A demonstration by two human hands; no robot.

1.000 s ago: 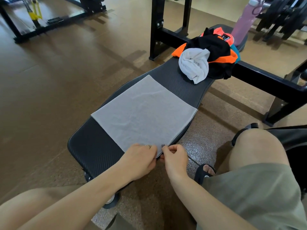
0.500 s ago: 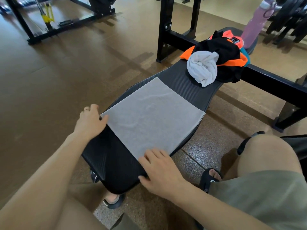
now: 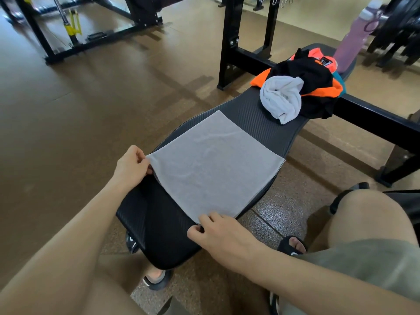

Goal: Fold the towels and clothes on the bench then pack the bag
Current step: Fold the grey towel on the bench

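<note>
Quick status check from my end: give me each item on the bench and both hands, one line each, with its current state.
grey towel: spread flat on the bench, partly folded, two near corners pinched.
left hand: fingers closed on the towel's left near corner.
right hand: fingers closed on the towel's near right corner.
white towel: crumpled, unfolded.
black and orange clothes: heaped, unfolded.
purple bottle: upright, capped, at the bench's far end.

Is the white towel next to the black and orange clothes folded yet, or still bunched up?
Still bunched up: the white towel lies crumpled in a loose lump against the pile of black and orange clothes on the black padded bench.
</note>
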